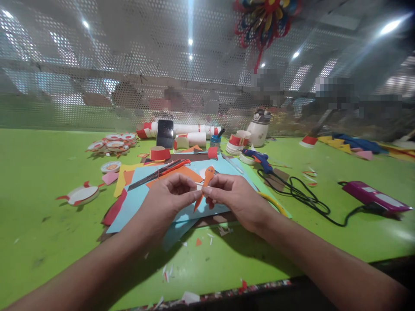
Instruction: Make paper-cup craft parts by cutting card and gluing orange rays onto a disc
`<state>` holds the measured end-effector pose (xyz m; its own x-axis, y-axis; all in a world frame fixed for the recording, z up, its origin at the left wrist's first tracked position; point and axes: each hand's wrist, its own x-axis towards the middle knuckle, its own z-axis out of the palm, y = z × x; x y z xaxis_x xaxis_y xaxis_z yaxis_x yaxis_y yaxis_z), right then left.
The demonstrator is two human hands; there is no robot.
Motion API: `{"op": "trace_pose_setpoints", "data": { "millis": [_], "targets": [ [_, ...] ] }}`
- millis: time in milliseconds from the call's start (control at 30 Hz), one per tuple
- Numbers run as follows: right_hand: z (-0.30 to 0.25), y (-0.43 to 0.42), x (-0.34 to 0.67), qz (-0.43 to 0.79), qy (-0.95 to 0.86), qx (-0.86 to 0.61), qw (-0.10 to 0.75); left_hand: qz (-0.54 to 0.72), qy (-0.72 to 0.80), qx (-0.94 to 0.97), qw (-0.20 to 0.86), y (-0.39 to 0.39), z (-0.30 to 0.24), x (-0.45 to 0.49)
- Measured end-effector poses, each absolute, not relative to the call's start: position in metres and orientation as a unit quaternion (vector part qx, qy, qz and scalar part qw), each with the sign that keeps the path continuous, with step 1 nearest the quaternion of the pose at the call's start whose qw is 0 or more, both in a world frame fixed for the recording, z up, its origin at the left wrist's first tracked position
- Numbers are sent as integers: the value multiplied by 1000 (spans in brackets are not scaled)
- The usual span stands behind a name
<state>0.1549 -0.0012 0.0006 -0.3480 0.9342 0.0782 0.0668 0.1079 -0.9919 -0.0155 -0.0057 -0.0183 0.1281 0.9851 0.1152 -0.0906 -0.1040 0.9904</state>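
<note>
My right hand (241,201) pinches an orange paper cutout (209,173) between thumb and fingers. The cutout has a rounded head with two dark dots and a pointed tail that slants down to the left. Close beside it, my left hand (171,201) is closed in a pinch, thumb against fingers. A thin white piece (199,186) shows at these fingertips, its kind too small to make out. Both hands are above light blue paper sheets (142,207) stacked with other coloured sheets. An orange-handled cutting tool (158,172) lies on the stack, left of the cutout.
A blue glue gun (261,160) with a black cable lies right, near a purple power strip (372,196). Behind are a phone (164,134), paper cups (238,142) and a white bottle (258,129). White-and-red paper discs (113,143) lie left. Paper scraps (168,274) litter the front edge.
</note>
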Motion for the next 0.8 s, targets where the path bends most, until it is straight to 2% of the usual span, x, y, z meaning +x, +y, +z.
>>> {"op": "trace_pose_setpoints", "data": {
  "millis": [267, 800],
  "targets": [
    [-1, 1, 156, 604, -589, -367, 392, 517, 423, 529, 524, -6, -16, -15],
    [-3, -1, 155, 595, -592, -367, 403, 507, 416, 550, 517, -6, -20, -15]
  ]
}}
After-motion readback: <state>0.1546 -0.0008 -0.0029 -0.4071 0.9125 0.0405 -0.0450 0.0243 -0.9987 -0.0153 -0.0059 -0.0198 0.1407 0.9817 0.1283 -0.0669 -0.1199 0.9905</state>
